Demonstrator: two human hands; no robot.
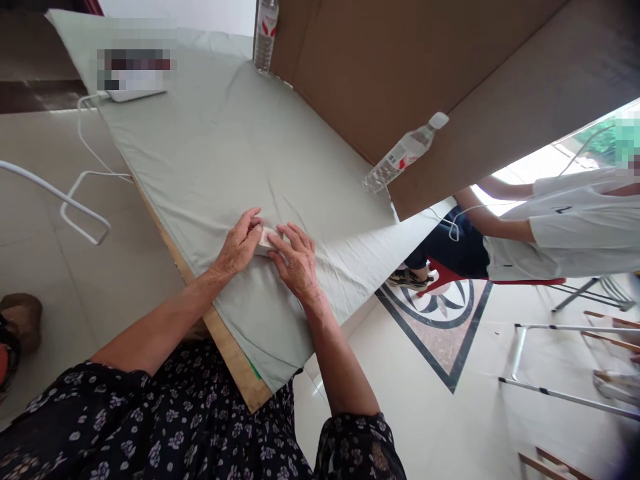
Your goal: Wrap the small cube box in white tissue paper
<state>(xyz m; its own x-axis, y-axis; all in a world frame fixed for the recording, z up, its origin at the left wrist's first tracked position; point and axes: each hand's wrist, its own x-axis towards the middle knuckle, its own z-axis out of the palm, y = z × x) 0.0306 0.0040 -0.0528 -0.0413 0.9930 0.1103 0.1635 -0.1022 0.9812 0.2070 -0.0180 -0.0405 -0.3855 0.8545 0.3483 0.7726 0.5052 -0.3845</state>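
So that it presumably stays steady, the half-curled left hand (239,245) and right hand (297,259) grip a small white rectangular block (263,250) toward the near corner of the grey-green clothed table (200,147).

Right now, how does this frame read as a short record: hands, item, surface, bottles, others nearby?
Left hand: at the left end of a small pale object
Right hand: fingers over the object's other end
Object identity: unclear, partly covered
Surface: pale green cloth
Bottles: two, clear, beside cardboard
Nearby: person in white shirt
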